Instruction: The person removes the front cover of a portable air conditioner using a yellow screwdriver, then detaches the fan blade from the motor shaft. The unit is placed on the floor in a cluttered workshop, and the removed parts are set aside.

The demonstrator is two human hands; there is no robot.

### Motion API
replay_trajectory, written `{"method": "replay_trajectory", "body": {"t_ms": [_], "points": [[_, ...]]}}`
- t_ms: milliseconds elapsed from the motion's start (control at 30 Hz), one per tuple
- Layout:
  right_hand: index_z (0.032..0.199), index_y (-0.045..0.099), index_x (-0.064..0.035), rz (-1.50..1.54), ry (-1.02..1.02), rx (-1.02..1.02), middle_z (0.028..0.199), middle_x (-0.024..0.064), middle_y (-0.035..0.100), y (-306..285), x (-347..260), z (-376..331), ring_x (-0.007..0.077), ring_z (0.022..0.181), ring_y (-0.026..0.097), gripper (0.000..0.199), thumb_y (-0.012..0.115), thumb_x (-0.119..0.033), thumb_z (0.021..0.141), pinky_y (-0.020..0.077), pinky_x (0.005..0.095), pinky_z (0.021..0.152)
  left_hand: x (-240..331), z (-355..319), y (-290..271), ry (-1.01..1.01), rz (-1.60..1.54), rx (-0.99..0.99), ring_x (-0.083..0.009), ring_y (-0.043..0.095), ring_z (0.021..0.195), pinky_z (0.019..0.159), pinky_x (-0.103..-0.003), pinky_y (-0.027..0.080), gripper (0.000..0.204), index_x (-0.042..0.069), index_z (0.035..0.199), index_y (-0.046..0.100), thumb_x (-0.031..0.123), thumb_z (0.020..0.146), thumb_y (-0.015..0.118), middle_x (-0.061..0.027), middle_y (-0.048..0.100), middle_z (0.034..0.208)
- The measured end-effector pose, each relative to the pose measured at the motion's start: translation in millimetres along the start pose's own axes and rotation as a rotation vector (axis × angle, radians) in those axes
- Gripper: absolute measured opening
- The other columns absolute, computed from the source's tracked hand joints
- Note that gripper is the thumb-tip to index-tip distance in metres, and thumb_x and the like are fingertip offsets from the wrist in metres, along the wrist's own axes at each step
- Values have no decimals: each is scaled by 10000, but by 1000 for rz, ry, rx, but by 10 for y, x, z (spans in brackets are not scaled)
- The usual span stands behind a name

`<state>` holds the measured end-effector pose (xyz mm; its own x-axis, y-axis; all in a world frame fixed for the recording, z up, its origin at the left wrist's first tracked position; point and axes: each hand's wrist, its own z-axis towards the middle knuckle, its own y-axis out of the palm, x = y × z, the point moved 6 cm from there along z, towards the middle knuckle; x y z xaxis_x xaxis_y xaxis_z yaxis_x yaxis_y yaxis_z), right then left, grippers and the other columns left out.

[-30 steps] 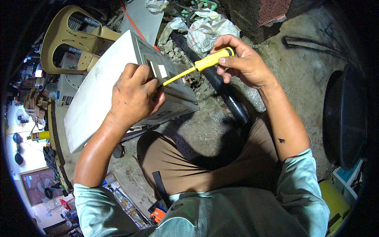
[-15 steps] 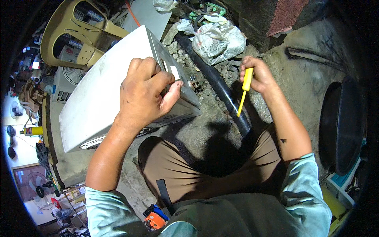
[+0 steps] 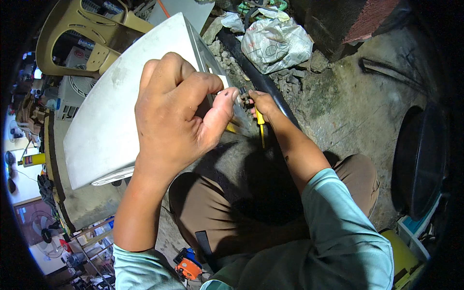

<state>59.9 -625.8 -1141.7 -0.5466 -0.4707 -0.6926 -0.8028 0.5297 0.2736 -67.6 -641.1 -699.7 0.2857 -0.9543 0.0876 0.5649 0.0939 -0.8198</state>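
Note:
A white box-shaped air-conditioner outdoor unit (image 3: 104, 111) stands tilted across the left of the view. Above its right edge my left hand (image 3: 176, 108) is closed, fingers curled and thumb pressed toward them; whatever they hold, if anything, is hidden. My right hand (image 3: 265, 104) grips a yellow screwdriver (image 3: 260, 117), its shaft pointing down toward me. The thumb and fingers of that hand are at a small metal valve fitting (image 3: 244, 94) on the unit's right side. The palm hides part of the screwdriver's handle.
A thick black pipe (image 3: 239, 53) runs over rubble behind the unit, beside a stuffed white plastic bag (image 3: 276, 46). A beige plastic chair (image 3: 99, 58) leans at the upper left. On the right stands a large black round tub (image 3: 420, 159). An orange-and-blue tool (image 3: 187, 268) lies near my leg.
My right hand has moved left with the screwdriver, from open air to the valve fitting. My left hand stays closed at the unit's edge and looks larger as the view shifts.

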Motion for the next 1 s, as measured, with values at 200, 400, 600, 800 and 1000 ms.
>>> {"method": "replay_trajectory", "body": {"t_ms": [200,400,600,800,1000], "points": [[1142,633,-52,-4,-42,21,884,38,585,14,26,114,203,575,577,404,621,-430,1001,487,369,479,24,34,-4,16,11,-16,-215,460,695,620,-337,367,166,81,776,701,177,777,836,-41,470,714],[1143,638,-66,-47,0,40,804,36,578,56,-90,-14,185,542,553,405,628,-442,993,476,361,470,3,18,-1,5,-49,3,-224,482,696,632,-336,375,176,96,824,684,155,773,843,-49,511,736],[1063,645,-57,-149,53,218,725,73,568,-732,-292,-233,179,468,530,373,612,-423,1000,450,344,415,-144,-111,239,-158,-121,-227,-291,539,774,703,-408,479,149,137,929,668,176,823,765,-55,554,826],[1346,500,136,-873,-83,317,1333,304,591,-1707,-788,-1450,433,1126,635,528,514,-171,917,457,464,1047,-124,-79,129,-244,-354,-29,-293,558,966,873,-416,477,180,67,1001,694,221,910,671,-94,594,959],[1183,659,-41,-1590,-184,-121,878,185,714,-1705,-1335,-2842,311,801,704,421,610,-58,765,564,416,685,110,-362,-414,-835,-703,164,-374,637,971,843,-469,514,176,53,1089,681,180,978,632,-158,693,1013]]}}
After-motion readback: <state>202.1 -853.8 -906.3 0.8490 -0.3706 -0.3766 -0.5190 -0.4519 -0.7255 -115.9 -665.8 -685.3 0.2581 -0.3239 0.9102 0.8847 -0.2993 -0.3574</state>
